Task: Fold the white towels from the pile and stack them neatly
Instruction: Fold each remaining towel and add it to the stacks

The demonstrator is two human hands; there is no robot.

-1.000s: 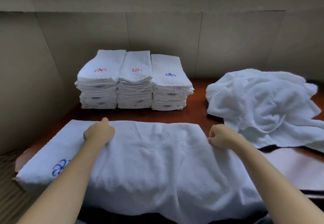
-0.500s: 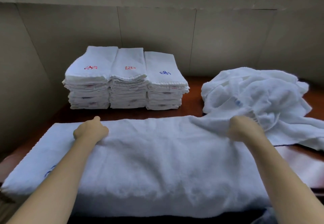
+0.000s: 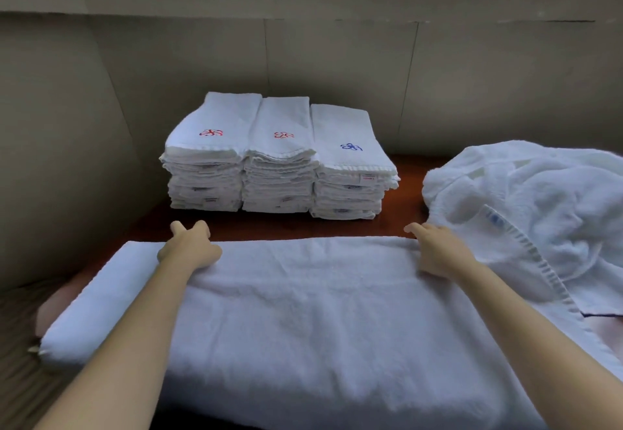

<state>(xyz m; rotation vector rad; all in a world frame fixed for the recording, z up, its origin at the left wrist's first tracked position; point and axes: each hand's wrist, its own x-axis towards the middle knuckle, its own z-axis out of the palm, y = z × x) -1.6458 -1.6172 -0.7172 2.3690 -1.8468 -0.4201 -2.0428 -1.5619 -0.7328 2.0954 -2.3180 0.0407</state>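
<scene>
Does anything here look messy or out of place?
Only the unfolded pile at right: crumpled, with one hemmed corner draped over the spread towel. The three folded stacks sit fairly even, the rightmost slightly lower. Nothing looks damaged.

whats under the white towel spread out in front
The reddish-brown wooden table shows beyond the spread white towel's far edge. The left hand and right hand rest on top. The rest underneath is covered.
</scene>
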